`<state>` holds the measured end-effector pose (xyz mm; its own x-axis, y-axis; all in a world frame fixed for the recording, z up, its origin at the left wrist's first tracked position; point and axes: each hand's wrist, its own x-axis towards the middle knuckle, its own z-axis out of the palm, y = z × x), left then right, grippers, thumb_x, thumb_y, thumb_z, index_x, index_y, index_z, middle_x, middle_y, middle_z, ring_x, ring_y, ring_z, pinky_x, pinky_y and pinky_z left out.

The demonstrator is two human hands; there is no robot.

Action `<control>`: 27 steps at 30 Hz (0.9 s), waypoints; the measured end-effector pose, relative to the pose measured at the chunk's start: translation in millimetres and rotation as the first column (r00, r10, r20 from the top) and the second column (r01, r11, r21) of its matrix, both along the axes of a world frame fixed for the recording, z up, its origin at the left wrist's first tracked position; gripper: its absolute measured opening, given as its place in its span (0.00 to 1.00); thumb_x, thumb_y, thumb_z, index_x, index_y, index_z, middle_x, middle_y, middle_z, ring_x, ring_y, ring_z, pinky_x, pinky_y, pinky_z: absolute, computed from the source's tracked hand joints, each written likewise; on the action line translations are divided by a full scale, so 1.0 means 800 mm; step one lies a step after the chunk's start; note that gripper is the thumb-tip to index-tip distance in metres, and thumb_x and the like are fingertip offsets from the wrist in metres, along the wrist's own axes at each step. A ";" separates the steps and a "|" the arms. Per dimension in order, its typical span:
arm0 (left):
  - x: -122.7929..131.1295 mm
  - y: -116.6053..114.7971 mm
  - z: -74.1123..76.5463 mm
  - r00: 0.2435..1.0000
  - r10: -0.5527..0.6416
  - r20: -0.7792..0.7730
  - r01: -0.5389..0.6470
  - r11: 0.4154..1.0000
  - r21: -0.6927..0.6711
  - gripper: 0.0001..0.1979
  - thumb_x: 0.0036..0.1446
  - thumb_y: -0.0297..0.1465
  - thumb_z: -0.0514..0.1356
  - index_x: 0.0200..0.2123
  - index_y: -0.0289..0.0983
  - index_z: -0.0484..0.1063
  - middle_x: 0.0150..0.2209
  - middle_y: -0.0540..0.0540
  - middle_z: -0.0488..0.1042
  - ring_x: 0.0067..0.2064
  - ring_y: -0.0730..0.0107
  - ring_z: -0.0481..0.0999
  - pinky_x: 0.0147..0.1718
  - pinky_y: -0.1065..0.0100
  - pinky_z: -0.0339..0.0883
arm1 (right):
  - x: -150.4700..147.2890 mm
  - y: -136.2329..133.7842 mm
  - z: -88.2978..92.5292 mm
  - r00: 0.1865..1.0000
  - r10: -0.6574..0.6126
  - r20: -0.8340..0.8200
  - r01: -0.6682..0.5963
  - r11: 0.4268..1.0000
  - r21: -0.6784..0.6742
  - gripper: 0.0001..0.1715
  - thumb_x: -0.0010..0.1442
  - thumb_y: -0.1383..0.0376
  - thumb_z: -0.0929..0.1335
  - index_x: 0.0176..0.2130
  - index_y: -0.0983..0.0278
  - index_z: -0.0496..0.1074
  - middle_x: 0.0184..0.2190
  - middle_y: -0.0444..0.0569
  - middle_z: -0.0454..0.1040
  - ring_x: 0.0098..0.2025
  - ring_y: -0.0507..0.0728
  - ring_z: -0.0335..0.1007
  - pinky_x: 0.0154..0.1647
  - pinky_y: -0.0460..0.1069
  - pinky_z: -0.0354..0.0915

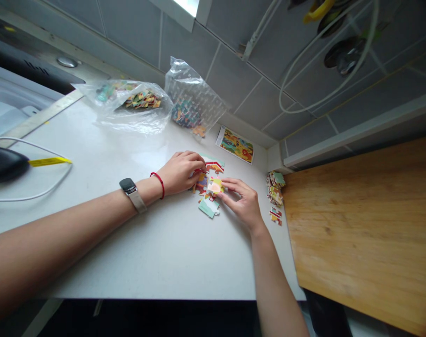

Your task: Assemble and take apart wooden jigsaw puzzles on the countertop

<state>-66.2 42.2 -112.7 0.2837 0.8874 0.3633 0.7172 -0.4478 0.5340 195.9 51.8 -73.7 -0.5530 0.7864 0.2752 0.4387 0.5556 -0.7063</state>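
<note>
A small block of joined jigsaw pieces lies on the white table, showing red, purple and green parts. My left hand, with a watch and a red cord at the wrist, rests over its left side; the fingers are bent together and press on the pieces. Between the thumb and fingers of my right hand is a yellow jigsaw piece, held over the block's right side. Whether it is seated in the block I cannot tell. A light green piece sits at the near end, partly touching the others.
Two clear plastic bags, a left bag and a right bag, hold loose pieces at the back. A picture card lies by the wall. Piece stacks stand near a wooden board. A white cable lies left.
</note>
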 end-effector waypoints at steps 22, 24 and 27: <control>0.006 -0.004 0.000 0.987 0.024 -0.161 -0.016 0.999 0.050 0.14 0.72 0.36 0.53 0.49 0.40 0.78 0.53 0.41 0.78 0.55 0.51 0.74 0.55 0.51 0.66 | -0.013 0.021 -0.038 0.993 -0.092 0.067 0.080 0.982 0.169 0.13 0.67 0.62 0.73 0.50 0.58 0.83 0.53 0.55 0.79 0.57 0.62 0.74 0.62 0.60 0.70; 0.008 -0.004 0.001 0.984 0.037 -0.172 -0.027 0.998 0.059 0.15 0.72 0.37 0.52 0.49 0.39 0.78 0.53 0.40 0.78 0.55 0.51 0.75 0.54 0.50 0.67 | -0.014 0.023 -0.041 0.994 -0.108 0.033 0.101 0.982 0.159 0.12 0.67 0.63 0.73 0.50 0.59 0.83 0.52 0.55 0.80 0.56 0.62 0.74 0.62 0.59 0.70; 0.009 -0.004 0.002 0.984 0.059 -0.167 -0.048 0.997 0.067 0.19 0.73 0.39 0.49 0.49 0.38 0.77 0.52 0.39 0.78 0.54 0.50 0.76 0.54 0.49 0.69 | -0.017 0.024 -0.045 0.991 -0.132 0.003 0.130 0.979 0.157 0.11 0.67 0.63 0.73 0.49 0.59 0.83 0.50 0.53 0.80 0.55 0.60 0.75 0.62 0.57 0.70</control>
